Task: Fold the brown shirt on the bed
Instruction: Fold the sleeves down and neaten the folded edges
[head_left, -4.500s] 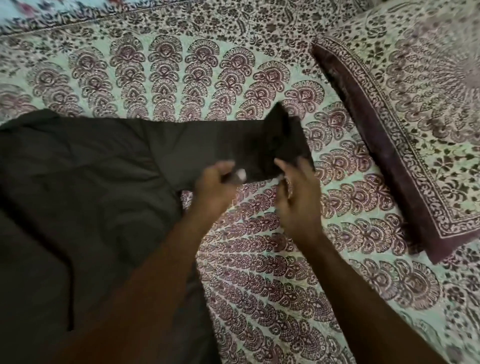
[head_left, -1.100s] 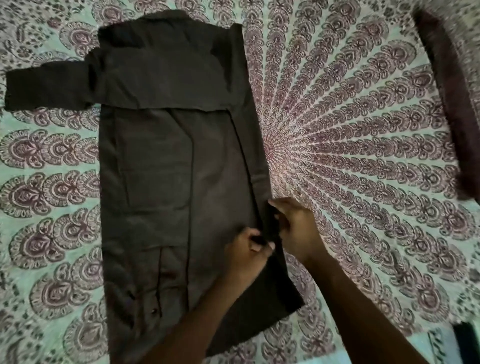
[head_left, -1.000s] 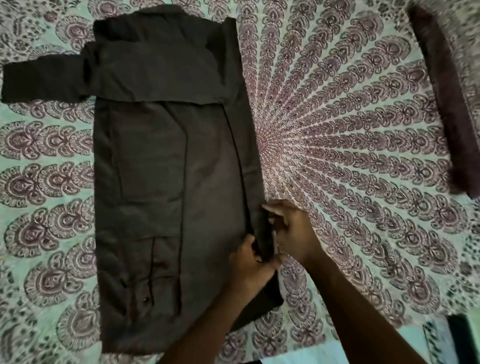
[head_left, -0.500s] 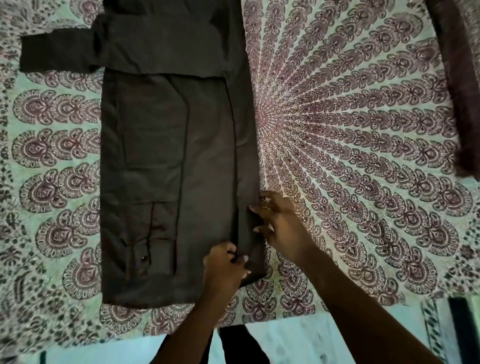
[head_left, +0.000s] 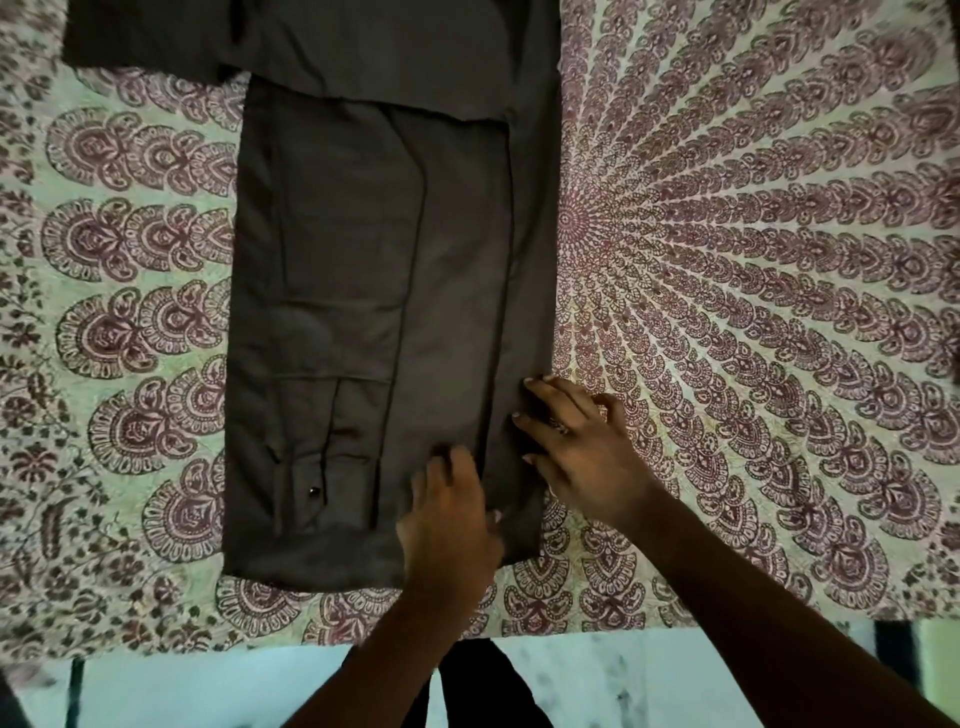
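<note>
Brown shirt (head_left: 374, 291) laid lengthwise on the patterned bedsheet (head_left: 753, 260), near the bed's front edge, already narrowed to a long panel: right side turned in along a straight edge, one sleeve folded down the left with its cuff and button (head_left: 314, 489) toward the hem, the other sleeve (head_left: 150, 36) spread out to the left at the top.

Left hand (head_left: 449, 525) resting at the lower hem, fingers curled onto the cloth beside the turned-in edge; whether pinching a layer or only pressing, cannot tell. Right hand (head_left: 582, 447) spread flat and loose on the right fold, fingers (head_left: 535, 389) extended, grasping nothing, palm partly over the sheet.

Probably thin woven fabric: light, limp, no stiffness of its own, likely to slide over itself and lose a crease once lifted. Best taken at the two hem corners, pinching all layers together, then carried up toward the collar in one flat sweep. Stacked seams and cuff likely bulkier on the left, so the fold may sit uneven there. Soft bedding underneath gives little resistance for pressing a crease.
</note>
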